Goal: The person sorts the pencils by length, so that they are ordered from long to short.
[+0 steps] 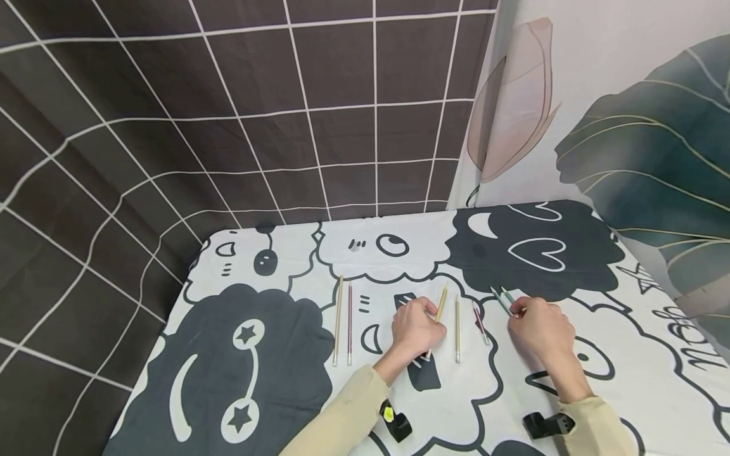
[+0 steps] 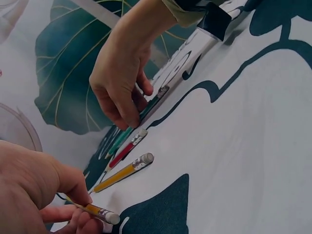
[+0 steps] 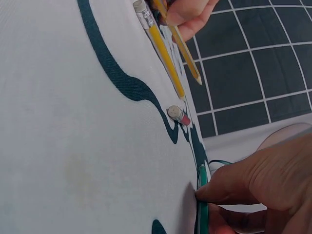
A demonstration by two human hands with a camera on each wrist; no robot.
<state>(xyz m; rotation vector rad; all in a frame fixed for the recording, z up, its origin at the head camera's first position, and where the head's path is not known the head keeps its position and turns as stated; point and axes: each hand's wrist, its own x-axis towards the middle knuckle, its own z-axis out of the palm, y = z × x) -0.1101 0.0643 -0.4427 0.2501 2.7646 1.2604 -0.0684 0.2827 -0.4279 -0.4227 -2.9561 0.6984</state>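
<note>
My left hand [image 1: 417,329] pinches a yellow pencil [image 1: 441,304], its sharpened tip pointing away and its eraser [image 2: 112,217] toward me. To the right, my right hand [image 1: 543,330] pinches a green pencil [image 3: 203,222] low over the cloth between thumb and fingers. A second dark green pencil [image 1: 501,301] lies alongside it in the head view, partly hidden by the hand. Between the hands lie another yellow pencil [image 1: 457,330] and a red pencil [image 1: 481,325], the red one slanted.
Left of my left hand, a pale yellow pencil [image 1: 338,322] and a pink-red pencil [image 1: 350,324] lie side by side. The table wears a black-and-white cartoon cloth [image 1: 285,392]. Behind hangs a dark grid curtain [image 1: 336,69], with a leaf-patterned one [image 1: 644,139] at right.
</note>
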